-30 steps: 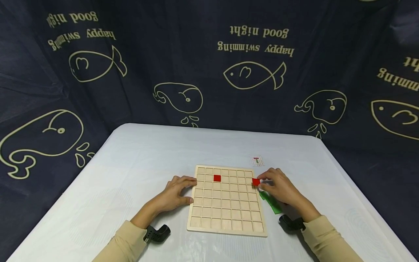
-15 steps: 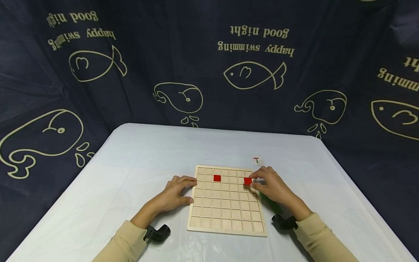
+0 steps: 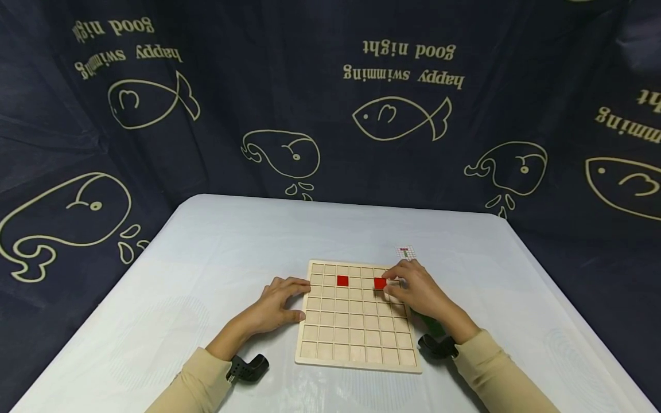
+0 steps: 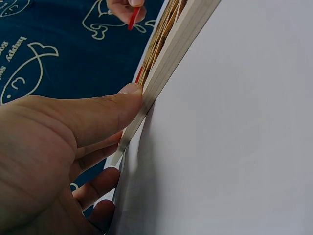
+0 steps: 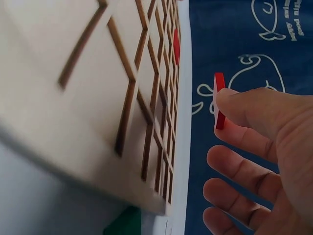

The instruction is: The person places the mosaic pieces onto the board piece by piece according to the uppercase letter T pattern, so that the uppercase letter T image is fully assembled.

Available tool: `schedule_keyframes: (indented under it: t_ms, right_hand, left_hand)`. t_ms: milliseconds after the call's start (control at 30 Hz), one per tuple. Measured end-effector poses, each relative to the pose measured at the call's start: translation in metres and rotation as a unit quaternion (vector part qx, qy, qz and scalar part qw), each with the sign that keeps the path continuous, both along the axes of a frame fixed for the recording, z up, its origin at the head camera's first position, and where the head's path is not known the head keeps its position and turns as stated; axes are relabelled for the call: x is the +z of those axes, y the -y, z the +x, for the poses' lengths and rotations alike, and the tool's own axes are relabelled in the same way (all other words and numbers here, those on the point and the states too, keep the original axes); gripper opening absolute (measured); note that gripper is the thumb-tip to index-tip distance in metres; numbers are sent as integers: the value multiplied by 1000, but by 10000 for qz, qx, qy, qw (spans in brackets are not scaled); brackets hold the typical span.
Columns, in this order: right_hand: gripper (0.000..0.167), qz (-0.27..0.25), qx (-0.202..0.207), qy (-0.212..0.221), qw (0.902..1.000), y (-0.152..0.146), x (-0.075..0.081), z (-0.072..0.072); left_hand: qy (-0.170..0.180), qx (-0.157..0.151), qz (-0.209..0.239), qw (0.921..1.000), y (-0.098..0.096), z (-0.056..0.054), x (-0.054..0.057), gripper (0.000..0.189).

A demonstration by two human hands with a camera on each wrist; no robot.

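A square wooden board (image 3: 356, 321) with a grid of recessed cells lies on the table. One red square tile (image 3: 343, 281) sits in a cell of its second row from the far edge. Above the board's far right part, my right hand (image 3: 418, 289) pinches another red square tile (image 3: 379, 283) between thumb and index finger. The right wrist view shows this tile (image 5: 218, 81) edge-on and raised off the board, the other fingers loosely bent. My left hand (image 3: 273, 307) rests at the board's left edge, its thumb (image 4: 115, 110) against the side.
Green pieces (image 3: 432, 327) lie right of the board, partly hidden under my right forearm. Beyond the board's far right corner is a small card (image 3: 406, 251) printed with a coloured grid. A dark curtain (image 3: 330, 103) with fish drawings hangs behind the white table (image 3: 248, 241).
My right hand has carried the red tile leftward from the board's right edge to over the far right cells. The left hand and board have stayed in place.
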State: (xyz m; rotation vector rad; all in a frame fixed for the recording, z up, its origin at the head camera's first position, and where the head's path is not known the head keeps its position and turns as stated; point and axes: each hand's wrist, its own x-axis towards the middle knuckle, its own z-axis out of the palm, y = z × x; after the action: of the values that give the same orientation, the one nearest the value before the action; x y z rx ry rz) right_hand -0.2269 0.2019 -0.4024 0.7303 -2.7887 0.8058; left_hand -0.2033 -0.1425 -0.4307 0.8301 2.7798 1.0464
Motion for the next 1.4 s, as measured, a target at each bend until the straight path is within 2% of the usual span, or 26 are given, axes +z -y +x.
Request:
schedule_keyframes:
  t_ms: [400,667,1400]
  right_hand:
    - [22,-6,116,69,9999,15,2,-6]
    - [22,102,174,-48,9998,25,2,-10]
    - [24,365,-2,138,9992,43,2,-20]
  left_hand:
    - [-3,15,19,10000,0,0,0,56]
    - [-16,20,28,10000,-1,0,0,56]
    - [-30,38,45,10000,-1,0,0,55]
